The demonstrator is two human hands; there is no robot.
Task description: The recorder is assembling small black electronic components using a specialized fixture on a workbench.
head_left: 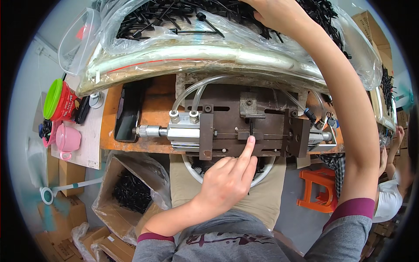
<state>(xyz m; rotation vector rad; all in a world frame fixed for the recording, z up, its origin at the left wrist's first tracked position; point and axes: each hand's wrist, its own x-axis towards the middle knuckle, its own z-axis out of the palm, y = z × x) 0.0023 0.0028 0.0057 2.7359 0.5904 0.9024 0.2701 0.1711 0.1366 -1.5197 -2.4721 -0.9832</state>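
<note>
My left hand (229, 177) reaches over the front of a dark metal jig (227, 118). Its index finger is stretched out, and the fingertip touches the lower end of a thin black part (251, 126) at the jig's middle block. The other fingers are partly bent, and I see nothing held in them. At the top edge, my right hand (279, 15) is over a heap of black plastic parts (157, 17) with thin stems, lying in a clear plastic bag (174, 54). Most of its fingers are cut off by the picture's edge, so whatever they hold is hidden.
Air cylinders (183, 134) with clear hoses flank the jig on an orange-brown bench (152, 98). A black phone-like slab (128, 115) lies left, beyond it a pink cup (68, 139). Below left stands a carton (107, 192) of black parts; an orange stool (316, 190) and another person (388, 198) are right.
</note>
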